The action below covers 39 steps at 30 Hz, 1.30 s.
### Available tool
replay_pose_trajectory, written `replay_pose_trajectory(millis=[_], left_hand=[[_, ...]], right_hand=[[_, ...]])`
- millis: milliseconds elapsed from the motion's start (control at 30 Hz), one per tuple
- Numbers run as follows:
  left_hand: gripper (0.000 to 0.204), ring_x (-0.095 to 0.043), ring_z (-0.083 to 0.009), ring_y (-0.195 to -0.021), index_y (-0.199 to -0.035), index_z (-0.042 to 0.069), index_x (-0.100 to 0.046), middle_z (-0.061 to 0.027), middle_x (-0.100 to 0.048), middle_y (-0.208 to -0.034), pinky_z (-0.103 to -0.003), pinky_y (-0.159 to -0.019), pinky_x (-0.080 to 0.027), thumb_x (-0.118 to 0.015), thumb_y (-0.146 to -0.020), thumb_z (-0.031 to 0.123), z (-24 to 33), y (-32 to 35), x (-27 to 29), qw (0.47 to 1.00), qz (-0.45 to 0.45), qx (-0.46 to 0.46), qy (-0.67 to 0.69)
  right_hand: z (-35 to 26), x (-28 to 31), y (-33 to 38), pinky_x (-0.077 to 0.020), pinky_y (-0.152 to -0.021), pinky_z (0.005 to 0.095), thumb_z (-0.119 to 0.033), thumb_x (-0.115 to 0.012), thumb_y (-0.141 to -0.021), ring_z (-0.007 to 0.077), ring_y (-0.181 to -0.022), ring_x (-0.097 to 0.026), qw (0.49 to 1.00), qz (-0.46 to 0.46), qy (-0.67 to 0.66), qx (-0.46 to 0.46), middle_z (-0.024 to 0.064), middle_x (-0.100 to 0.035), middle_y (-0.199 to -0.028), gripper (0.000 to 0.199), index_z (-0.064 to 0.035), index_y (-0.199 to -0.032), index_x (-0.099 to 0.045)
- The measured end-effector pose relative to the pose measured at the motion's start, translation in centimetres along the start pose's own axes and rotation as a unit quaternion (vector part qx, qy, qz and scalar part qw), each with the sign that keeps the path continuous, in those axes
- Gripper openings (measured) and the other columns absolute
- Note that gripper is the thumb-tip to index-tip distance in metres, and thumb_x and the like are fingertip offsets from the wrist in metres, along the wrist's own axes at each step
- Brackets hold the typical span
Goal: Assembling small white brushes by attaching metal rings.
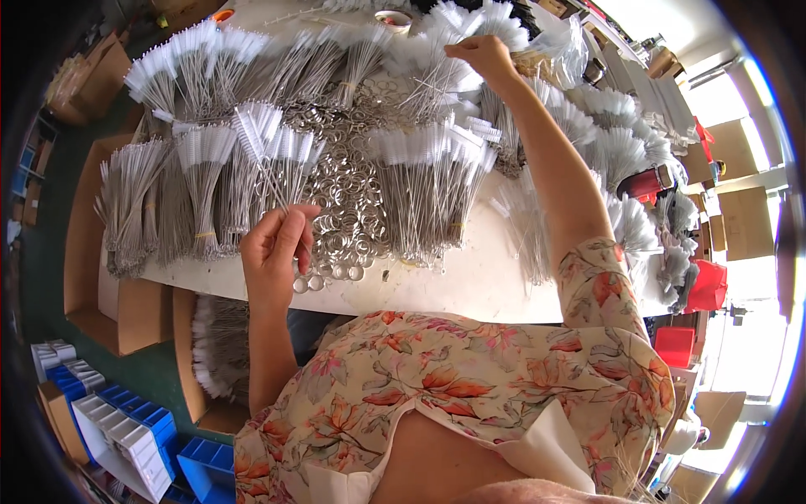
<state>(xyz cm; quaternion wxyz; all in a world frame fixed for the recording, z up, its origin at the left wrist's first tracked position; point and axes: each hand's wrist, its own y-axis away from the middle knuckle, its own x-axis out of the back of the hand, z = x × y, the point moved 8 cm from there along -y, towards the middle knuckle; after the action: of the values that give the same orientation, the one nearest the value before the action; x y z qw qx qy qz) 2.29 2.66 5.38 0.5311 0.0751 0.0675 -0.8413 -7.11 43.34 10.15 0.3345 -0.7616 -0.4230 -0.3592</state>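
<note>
My left hand [279, 242] is closed in front of the near bundles, its fingers wrapped round the thin wire handles of a few brushes. The white bristle heads of these wire brushes [254, 134] point away from me. Stretched out to the far side of the table, my right hand [485, 57] has its fingers pinched together beside a loose heap of white-bristled brushes [437, 71]. Whatever is between those fingertips is too small to make out. Between the brush bundles lies a spread of loose metal rings [340, 202].
Upright brush bundles [428, 189] stand on the white table [403, 294]. Open cardboard boxes [138, 311] sit at the left, one below the table edge holding more brushes. Blue and white bins [126, 437] are on the floor. A round tub [393, 21] stands at the back.
</note>
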Motion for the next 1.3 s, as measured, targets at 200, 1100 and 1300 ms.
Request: replay_pose_trajectory(millis=[200, 1100, 1300], left_hand=[[0.021, -0.041, -0.0033, -0.048, -0.089, -0.003, -0.062, 0.0004, -0.052, -0.063, -0.017, -0.04, -0.032, -0.052, -0.09, 0.015, -0.3, 0.8, 1.1, 0.999, 0.032, 0.012, -0.014], [0.024, -0.039, -0.0033, -0.045, -0.099, -0.003, -0.058, -0.0003, -0.05, -0.063, -0.017, -0.039, -0.031, -0.05, -0.09, 0.018, -1.4, 0.2, -1.4, 0.999, -0.033, 0.03, -0.024], [0.023, -0.04, -0.0038, -0.045, -0.103, -0.001, -0.058, -0.0003, -0.05, -0.064, -0.017, -0.039, -0.031, -0.049, -0.091, 0.017, 1.9, -1.8, -3.2, 0.995, -0.042, -0.058, -0.067]], right_hand=[[2.8, -0.4, -0.9, -0.049, -0.073, 0.035, -0.046, -0.071, -0.065, 0.0231, -0.078, -0.063, 0.995, 0.044, 0.049, -0.074, 0.0078, -0.067, -0.079, 0.035, -0.0147, -0.08, -0.072], [0.8, -0.1, 2.7, -0.0486, -0.087, 0.0502, -0.007, -0.036, -0.093, 0.0354, -0.097, -0.053, 0.734, 0.083, -0.657, -0.151, 0.0215, -0.047, -0.103, 0.017, 0.0088, -0.098, -0.042], [-10.2, 0.9, 10.0, -0.0384, -0.098, 0.0533, -0.012, -0.037, -0.095, 0.0325, -0.116, -0.045, 0.719, -0.118, -0.684, 0.041, 0.0195, -0.049, -0.119, 0.014, -0.004, -0.095, -0.049]])
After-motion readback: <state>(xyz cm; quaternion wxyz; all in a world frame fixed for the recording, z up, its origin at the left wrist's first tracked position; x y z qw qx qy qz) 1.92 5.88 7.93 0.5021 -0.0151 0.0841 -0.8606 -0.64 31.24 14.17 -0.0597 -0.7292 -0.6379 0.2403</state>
